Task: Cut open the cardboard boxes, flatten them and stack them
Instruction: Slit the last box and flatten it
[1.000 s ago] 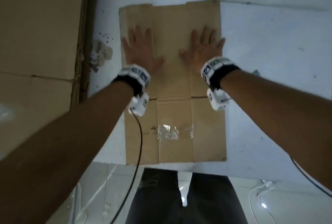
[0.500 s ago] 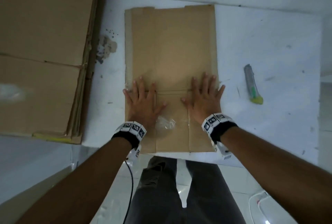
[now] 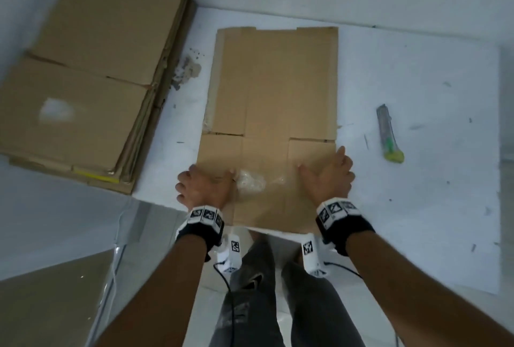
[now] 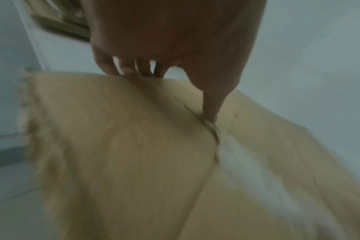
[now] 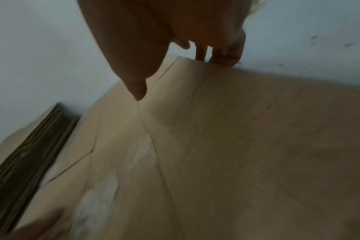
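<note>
Stacked cardboard (image 3: 91, 68) fills the upper left of the head view, a pile of flattened boxes lying on the white tabletop (image 3: 417, 207) with its long edge running up and slightly right. Just right of it, at frame centre, lies the flattened box (image 3: 275, 101), its long axis running from the near edge of the tabletop toward the top of the frame, a scrap of clear tape (image 3: 251, 179) on its near panel. The left hand (image 3: 204, 186) takes the box's left edge, fingers curled over and under it and thumb pressed on top; the left wrist view shows the same grip (image 4: 175, 65) clamped on that edge. The right hand (image 3: 329, 177) sits at the opposite long edge, thumb flat on the panel and fingers wrapped round the rim, as the right wrist view confirms (image 5: 222, 55). A utility knife (image 3: 388, 135) lies well apart at centre right. Since the pile lies to the left of both grips, the lift most likely has to travel leftward, with the left hand leading and the long axes kept roughly parallel.
</note>
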Motion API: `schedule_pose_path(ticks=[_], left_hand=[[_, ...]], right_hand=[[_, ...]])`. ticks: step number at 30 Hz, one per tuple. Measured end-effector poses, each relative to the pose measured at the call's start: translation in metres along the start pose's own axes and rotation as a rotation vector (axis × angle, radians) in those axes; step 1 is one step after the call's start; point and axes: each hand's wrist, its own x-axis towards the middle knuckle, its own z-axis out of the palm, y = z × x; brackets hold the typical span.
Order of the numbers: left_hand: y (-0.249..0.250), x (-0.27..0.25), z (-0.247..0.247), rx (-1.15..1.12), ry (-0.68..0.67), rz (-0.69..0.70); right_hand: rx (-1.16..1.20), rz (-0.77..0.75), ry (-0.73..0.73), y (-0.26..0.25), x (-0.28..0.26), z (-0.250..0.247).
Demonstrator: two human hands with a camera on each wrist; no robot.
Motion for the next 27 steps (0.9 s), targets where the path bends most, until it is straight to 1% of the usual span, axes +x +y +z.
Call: schedule_pose_path(ticks=[1,2,3,4,7,10,13,16,19,21,23,25,27], left_hand=[[0.004,0.003,-0.008,-0.028,-0.054,-0.035],[0.006,0.005,-0.016,-0.066,-0.115,-0.035],[0.008,0.005,-0.024,-0.118,-0.151,0.009],[0.009,0.001,-0.034,-0.169,-0.153,0.082],[0.005,-0.032,-0.067,-0.218,-0.030,0.329],[-0.007,-0.062,-0.107,-0.255,0.068,0.491],[-0.020,-0.061,-0.159,-0.319,0.142,0.502],[-0.035,-0.042,-0.218,-0.367,0.208,0.484],[-0.057,0.004,-0.276,-0.342,0.285,0.420],[-0.078,0.051,-0.311,-0.301,0.359,0.382],[-0.100,0.105,-0.340,-0.261,0.392,0.366],[-0.118,0.168,-0.355,-0.144,0.347,0.363],[-0.136,0.230,-0.357,0.125,0.201,0.315]], right_hand=[[0.073,0.050,-0.030,-0.005,0.005,-0.008],[0.155,0.071,-0.062,-0.007,0.011,-0.014],[0.232,0.066,-0.095,-0.006,0.015,-0.020],[0.280,0.055,-0.124,-0.005,0.018,-0.026],[0.327,0.024,-0.171,0.000,0.018,-0.038],[0.390,0.007,-0.188,-0.010,0.004,-0.040],[0.484,-0.021,-0.162,-0.043,-0.018,-0.042],[0.591,-0.098,-0.203,-0.101,-0.041,-0.039],[0.675,-0.185,-0.292,-0.171,-0.064,-0.024],[0.702,-0.224,-0.343,-0.222,-0.082,-0.007],[0.673,-0.267,-0.352,-0.270,-0.092,0.023],[0.601,-0.280,-0.341,-0.316,-0.096,0.060],[0.450,-0.228,-0.320,-0.353,-0.099,0.098]])
